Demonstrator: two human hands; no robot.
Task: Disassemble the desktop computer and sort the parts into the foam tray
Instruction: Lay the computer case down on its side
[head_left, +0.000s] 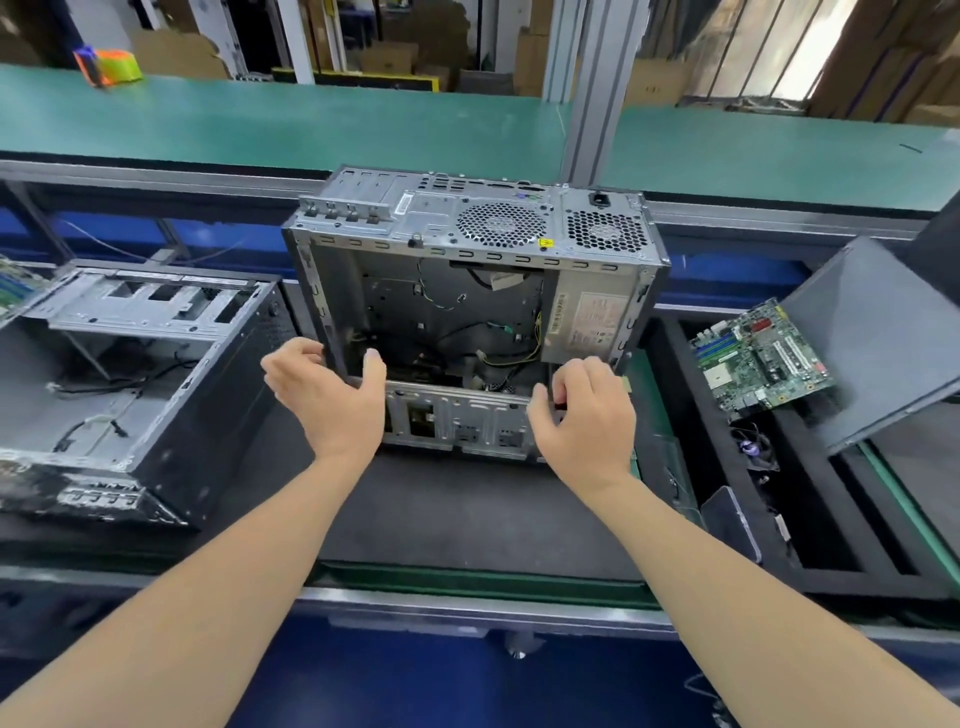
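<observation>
Left hand (327, 397), right hand (589, 415) gripping case (441, 215), second chassis (156, 322) left, motherboard (761, 358) right

Grey metal computer case (467, 291) with honeycomb-patterned vents (501, 224); a green motherboard (761, 358) in the black foam tray (821, 499); teal-green desk (311, 119).

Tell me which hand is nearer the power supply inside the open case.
Right. The right hand grips the case just in front of the power supply; the left hand grips its opposite wall, farther off.
</observation>
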